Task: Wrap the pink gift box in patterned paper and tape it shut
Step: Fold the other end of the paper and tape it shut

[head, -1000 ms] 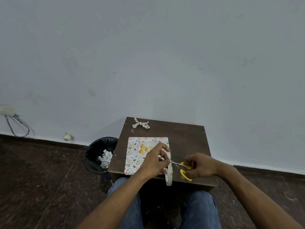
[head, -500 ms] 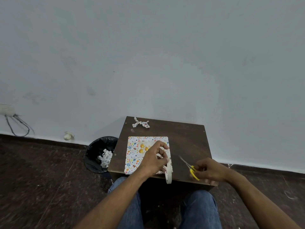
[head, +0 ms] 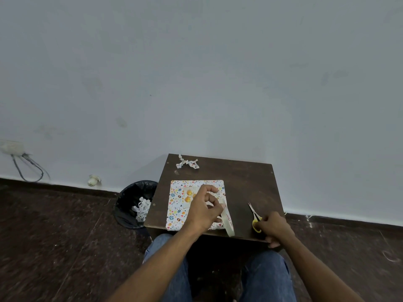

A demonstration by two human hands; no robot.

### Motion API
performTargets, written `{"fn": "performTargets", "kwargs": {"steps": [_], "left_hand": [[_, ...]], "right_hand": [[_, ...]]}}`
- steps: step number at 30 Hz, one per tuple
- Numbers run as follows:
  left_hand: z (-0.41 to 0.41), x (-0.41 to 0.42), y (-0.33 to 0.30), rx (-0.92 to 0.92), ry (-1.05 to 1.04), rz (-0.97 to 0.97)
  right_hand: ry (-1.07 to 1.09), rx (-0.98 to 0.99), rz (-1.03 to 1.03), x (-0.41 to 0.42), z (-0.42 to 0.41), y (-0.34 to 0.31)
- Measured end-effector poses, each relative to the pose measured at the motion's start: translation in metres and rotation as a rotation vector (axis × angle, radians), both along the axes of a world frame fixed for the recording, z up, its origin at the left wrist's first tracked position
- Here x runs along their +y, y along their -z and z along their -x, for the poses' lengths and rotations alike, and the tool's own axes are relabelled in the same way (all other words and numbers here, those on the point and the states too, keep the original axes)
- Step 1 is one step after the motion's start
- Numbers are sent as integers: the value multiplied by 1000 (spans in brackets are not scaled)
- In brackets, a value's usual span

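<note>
The paper-wrapped box [head: 177,205] lies flat on the dark surface [head: 250,184], long axis running away from the person, while the left hand [head: 204,209] curls its grip around the tape roll [head: 226,219] over it and the right hand [head: 274,226] grips the yellow-handled scissors [head: 255,216], blades pointing away.
</note>
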State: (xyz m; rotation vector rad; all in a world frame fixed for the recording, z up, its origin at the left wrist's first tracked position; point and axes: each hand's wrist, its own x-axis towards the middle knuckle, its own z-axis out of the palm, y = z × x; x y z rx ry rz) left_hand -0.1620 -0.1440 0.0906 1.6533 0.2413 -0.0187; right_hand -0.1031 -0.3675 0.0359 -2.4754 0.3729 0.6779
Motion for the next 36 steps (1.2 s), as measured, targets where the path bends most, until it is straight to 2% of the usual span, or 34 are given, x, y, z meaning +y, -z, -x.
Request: {"fn": "performTargets", "kwargs": {"steps": [2,3,5,7,9,13,20,27,32,36], "left_hand": [[-1,-1,2,-10,-45,27],[-2,-1,3,-9,-72,43],[-2,-3,6,-5,-132,91],[-1,-4,7,5,-179,139],[-1,-4,7,8,-207,172],[-2,-5,7,14,-237,249],[-1,1,8,52,-144,360],[-2,10,19,63,-67,68],[-1,17,26,97,-52,14],[1,21,28,92,-22,-23]], "right_hand": [[-108,-137,14,3,-1,-4],[-176,-228,-43,7,-1,-5],[-296,-335,-311,17,6,-13],[-408,-336,-534,29,15,-24],[-468,-305,-612,40,21,-30],[-544,-432,-451,54,28,-23],[-491,-553,-432,48,30,-12],[-365,-585,153,15,-1,-1],[-487,-478,375,11,-23,9],[-437,-378,315,16,-27,24]]}}
